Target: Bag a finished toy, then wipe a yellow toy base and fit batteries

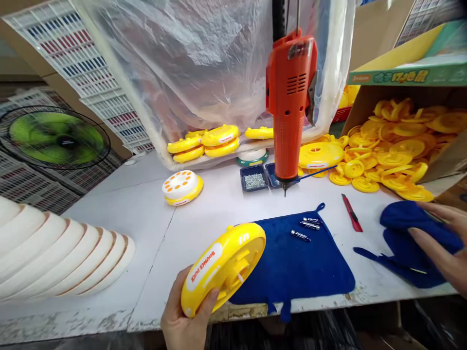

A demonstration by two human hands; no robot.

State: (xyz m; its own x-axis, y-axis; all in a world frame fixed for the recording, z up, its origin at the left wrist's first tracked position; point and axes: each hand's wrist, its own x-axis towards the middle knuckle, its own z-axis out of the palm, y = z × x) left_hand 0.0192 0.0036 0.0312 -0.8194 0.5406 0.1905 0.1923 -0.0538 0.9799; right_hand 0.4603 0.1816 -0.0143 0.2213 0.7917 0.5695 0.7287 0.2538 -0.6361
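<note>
My left hand [184, 316] grips a round yellow plastic toy housing [204, 287] by its lower edge, tilted above the table's front. Its label reads "Bounce Duck", and moulded ribs and a hub show on its open face. At the right edge, my right hand [443, 243] has its thumb and fingers closed around a crumpled dark blue cloth [404, 255]. Flat on the table between the hands lies a second blue cloth [310, 267], with several small batteries [301, 236] on it. An orange electric screwdriver [291, 107] hangs bit-down above this cloth's far side.
A small tray of screws [254, 181] sits behind the cloth. A red cutter knife [352, 214] lies to the right. Yellow parts [386, 150] spill from a carton. White stacked pieces [65, 253] stand left, near a white-and-yellow unit [182, 187] and a green fan [56, 136].
</note>
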